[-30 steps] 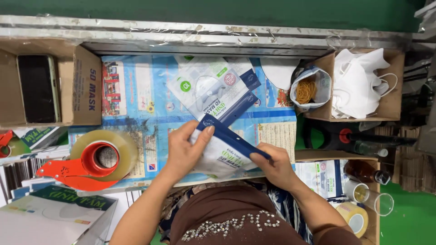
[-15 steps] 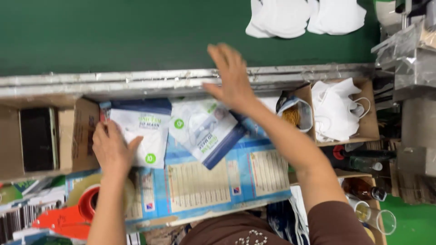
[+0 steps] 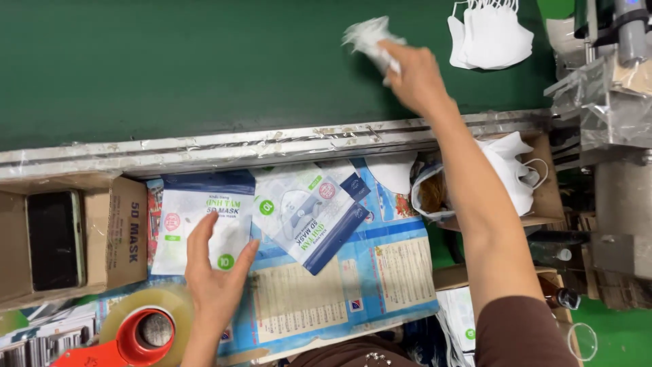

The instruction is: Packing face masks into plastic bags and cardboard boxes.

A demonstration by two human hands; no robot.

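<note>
The right hand pinches a white mask over the green belt, while the flat, open left hand steadies a mask bag.

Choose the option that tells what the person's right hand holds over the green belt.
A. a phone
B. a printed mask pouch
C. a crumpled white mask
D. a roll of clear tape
C: the right hand grips a crumpled white mask above the green belt, while the left hand rests on a mask pouch.
</note>
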